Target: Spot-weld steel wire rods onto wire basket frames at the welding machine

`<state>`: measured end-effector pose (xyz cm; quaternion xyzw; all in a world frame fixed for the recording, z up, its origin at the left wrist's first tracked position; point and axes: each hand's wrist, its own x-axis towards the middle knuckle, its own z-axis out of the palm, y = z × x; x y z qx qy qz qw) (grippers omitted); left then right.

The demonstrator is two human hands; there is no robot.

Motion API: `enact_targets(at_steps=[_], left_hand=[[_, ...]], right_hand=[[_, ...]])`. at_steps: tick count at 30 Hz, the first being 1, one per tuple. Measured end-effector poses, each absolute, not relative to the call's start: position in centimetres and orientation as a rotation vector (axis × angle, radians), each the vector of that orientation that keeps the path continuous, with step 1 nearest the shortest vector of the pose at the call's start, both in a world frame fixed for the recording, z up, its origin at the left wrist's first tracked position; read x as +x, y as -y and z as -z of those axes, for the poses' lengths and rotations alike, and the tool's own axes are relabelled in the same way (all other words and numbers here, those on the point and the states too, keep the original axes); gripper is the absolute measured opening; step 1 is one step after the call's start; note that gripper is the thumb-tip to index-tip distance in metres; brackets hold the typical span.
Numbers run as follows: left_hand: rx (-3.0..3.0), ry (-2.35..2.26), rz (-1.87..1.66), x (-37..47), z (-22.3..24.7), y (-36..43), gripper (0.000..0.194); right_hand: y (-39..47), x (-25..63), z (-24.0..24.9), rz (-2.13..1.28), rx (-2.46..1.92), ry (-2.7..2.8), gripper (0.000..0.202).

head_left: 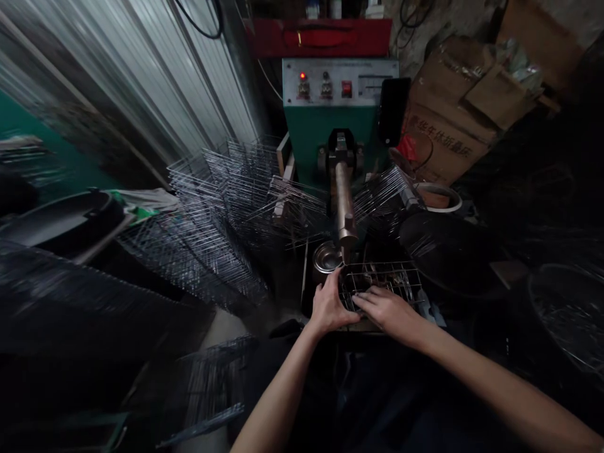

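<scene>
Below the metal arm [346,201] of a green machine [309,135], a wire rack [399,277] lies in front of me. At its left end is my left hand [330,305], thumb and fingers curved around the wire edge near the machine's tip. My right hand [389,314] rests over the rack's near side, its fingers pressed together on the wires. A round metal tin [327,257] sits just left of the arm's lower end.
Stacked wire grids [221,220] stand at the left. A bundle of thin rods [384,192] lies right of the arm. Further right are a dark round pan [448,251] and a cardboard box [443,119]. A phone [394,110] is beside the control panel [368,69].
</scene>
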<state>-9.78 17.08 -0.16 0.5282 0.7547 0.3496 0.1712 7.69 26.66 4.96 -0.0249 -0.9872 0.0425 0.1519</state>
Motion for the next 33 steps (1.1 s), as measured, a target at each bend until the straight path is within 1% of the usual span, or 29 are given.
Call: enact_targets(at_steps=[3, 9, 13, 25, 31, 33], left_hand=[[1.505, -2.121, -1.021, -9.6, 0.1, -17.0, 0.12], [1.502, -2.075, -1.066, -9.6, 0.3, -17.1, 0.117], [1.491, -2.09, -1.073, -10.0, 0.6, -17.4, 0.117], [1.426, -2.034, -1.189, -10.6, 0.2, -18.3, 0.111], [1.405, -2.054, -1.159, -10.8, 0.1, -18.6, 0.109], [1.421, -2.076, -1.15, -10.6, -0.1, -18.5, 0.105]], right_hand=[[-26.2, 8.1, -4.7, -0.108, -0.054, 2.835, 0.034], [-26.2, 8.4, -4.8, -0.487, -0.115, 2.762, 0.034], [-26.6, 7.9, -4.5, -0.618, -0.169, 2.68, 0.035], [-27.7, 6.6, -5.7, -0.568, -0.234, 2.737, 0.031], [-28.1, 6.2, -5.4, -0.588, -0.236, 2.731, 0.031], [-28.0, 6.2, -5.3, -0.616, -0.233, 2.72, 0.03]])
